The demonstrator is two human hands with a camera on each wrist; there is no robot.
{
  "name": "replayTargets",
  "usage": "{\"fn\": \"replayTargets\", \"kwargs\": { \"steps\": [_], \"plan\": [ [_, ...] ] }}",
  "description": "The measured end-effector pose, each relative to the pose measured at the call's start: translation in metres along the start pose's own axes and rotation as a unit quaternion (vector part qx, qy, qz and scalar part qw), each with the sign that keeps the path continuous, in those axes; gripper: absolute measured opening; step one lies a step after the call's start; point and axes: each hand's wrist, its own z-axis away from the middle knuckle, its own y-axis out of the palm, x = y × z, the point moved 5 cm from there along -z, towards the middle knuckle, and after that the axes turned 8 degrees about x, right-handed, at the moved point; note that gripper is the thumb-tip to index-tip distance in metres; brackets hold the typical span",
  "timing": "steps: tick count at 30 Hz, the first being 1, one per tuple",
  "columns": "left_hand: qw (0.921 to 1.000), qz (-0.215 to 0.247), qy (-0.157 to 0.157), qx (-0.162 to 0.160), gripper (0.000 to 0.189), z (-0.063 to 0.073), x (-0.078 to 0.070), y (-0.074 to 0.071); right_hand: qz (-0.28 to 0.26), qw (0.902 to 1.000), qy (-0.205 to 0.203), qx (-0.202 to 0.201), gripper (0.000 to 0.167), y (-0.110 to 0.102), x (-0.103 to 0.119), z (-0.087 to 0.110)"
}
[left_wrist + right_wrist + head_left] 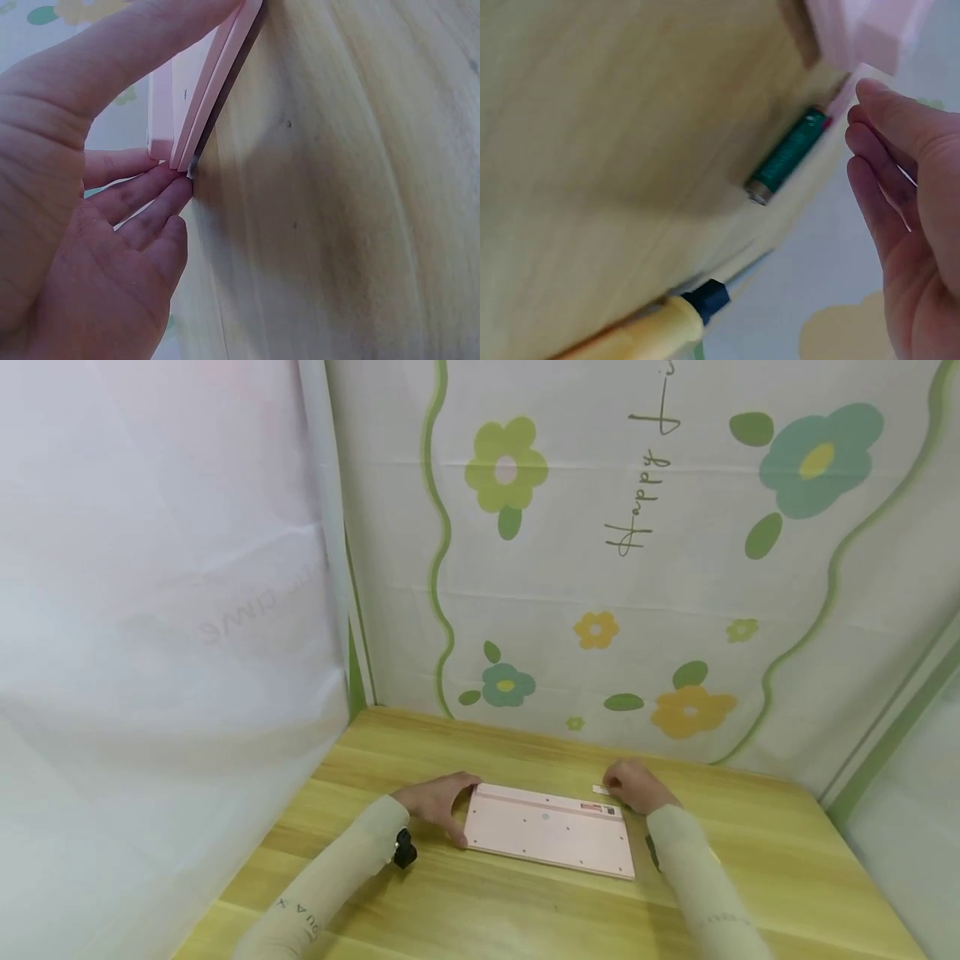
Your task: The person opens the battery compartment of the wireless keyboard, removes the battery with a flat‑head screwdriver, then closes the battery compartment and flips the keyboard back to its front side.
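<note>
A pink keyboard (536,839) lies face down on the wooden table, its raised strip along the far edge and small screws dotting its back. My left hand (438,802) grips its left end, thumb at the near corner and fingers at the far corner; the left wrist view shows the fingertips (180,191) at the keyboard's edge. Beyond the keyboard's far right corner, my right hand (633,785) pinches a small pale pink battery cover (601,790) between thumb and fingers. In the right wrist view a green battery (787,154) lies on the table close to that hand.
A yellow-handled screwdriver (656,330) with a black collar lies on the table near the battery, mostly behind the right sleeve in the head view. A flower-printed curtain (570,568) hangs along the table's far edge, and a white sheet (165,610) along the left.
</note>
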Motion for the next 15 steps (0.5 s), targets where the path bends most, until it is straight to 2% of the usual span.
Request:
{"fn": "replayTargets", "kwargs": {
  "steps": [9, 15],
  "plan": [
    [1.0000, -0.001, -0.001, -0.002, 0.118, 0.004, -0.004, 0.000, -0.047, 0.9982, 0.035, -0.015, 0.008, 0.003, 0.000, 0.004],
    [0.9999, -0.009, 0.000, -0.007, 0.119, 0.006, -0.004, 0.001, -0.055, 0.9984, 0.008, -0.007, 0.010, -0.005, 0.013, 0.006]
  ]
}}
